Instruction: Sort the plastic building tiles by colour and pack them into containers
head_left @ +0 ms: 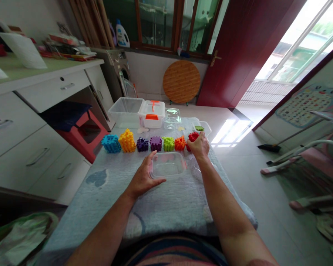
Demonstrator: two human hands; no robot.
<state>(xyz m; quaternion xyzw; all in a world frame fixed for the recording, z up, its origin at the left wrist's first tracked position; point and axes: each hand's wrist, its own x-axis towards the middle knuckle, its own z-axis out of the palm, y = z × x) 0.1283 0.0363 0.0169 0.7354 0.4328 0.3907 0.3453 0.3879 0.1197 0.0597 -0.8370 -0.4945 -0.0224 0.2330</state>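
My left hand (143,179) clasps the left end of a clear plastic container (169,166), fingers at its far corner and thumb along its near side. At the right end of a row of puzzle-like cubes, my right hand (201,147) grips the red cube (193,137), hiding part of it. Leftward from it stand an orange cube (180,143), a lime-green cube (168,143), a purple cube (155,143), a dark purple cube (142,144), a larger yellow cube (127,141) and a blue cube (111,143). A clear lid-like piece (199,168) lies partly behind my right forearm.
Along the cloth-covered table's (100,199) far edge stand a large clear bin (124,112), a lidded box with orange latches (152,120) and a clear container (172,116). A shallow clear tray (207,127) holds a green piece (199,128). A red stool (83,129) stands left.
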